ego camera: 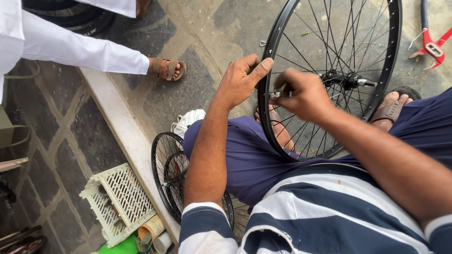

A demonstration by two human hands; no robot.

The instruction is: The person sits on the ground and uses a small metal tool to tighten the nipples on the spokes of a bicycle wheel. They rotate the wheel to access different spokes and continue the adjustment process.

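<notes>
We hold the big black bike wheel (329, 80), standing between our knees, by its hard rim with our left hand (240, 82), while our right hand (303, 94) pinches a small metal tool (278, 93) on its thin, bendy spokes.

The scene is viewed from a single head-worn camera, pointed steeply down and held close over the lap, so that the left hand (240, 80), right hand (303, 94) and wheel (329, 77) are framed centrally, while the pavement (197, 42) beyond is perhaps slightly distorted.
</notes>
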